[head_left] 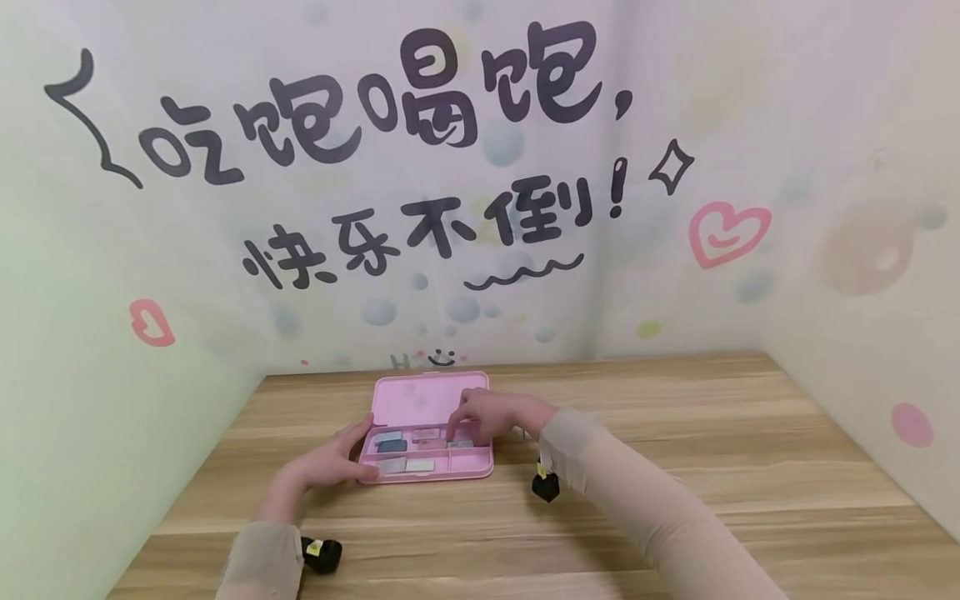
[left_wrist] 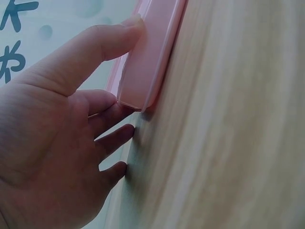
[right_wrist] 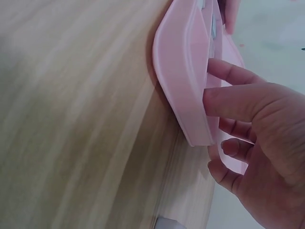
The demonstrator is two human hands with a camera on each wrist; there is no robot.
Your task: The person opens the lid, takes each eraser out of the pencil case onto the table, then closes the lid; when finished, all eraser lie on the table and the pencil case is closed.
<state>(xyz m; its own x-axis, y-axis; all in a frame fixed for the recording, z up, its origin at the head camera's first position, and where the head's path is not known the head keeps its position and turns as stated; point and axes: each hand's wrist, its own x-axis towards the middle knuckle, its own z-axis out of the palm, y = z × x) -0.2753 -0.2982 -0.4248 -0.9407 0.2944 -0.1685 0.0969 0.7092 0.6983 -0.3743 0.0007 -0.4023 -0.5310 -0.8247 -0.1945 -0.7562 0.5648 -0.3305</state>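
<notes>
- Wood-grain surface (head_left: 675,450) beneath both hands, with a pale printed backdrop (head_left: 525,321) beyond, bearing dark lettering (head_left: 540,208) and a pink heart (head_left: 729,236).
- On that surface, between left hand (head_left: 330,462) and right hand (head_left: 492,415): a pink box (head_left: 459,477), opened, with its lid (head_left: 408,404) laid back on the side away from the wrists.
- Long axis of the box running crosswise, from left hand to right hand.
- Steadies the box's left end, by the look of it, with the left hand: fingers spread apart, thumb against the near side, other fingertips toward the far side.
- Reaches over the right end with the right hand: index finger dipping inside, thumb at the right wall. Cannot tell about any pinch on a piece.
- Matters most, as a judgement: a grey piece (head_left: 460,445) right at the right index fingertip, in the far row, clearly nearer the right hand than the left.
- Farther left of the right hand, same row: a pink piece (head_left: 431,444), then a dark blue piece (head_left: 392,447) toward the left hand.
- Closer to the wrists, near row: a lilac piece (head_left: 392,466) beside the left thumb, with a white piece (head_left: 420,466) next along toward the right hand.
</notes>
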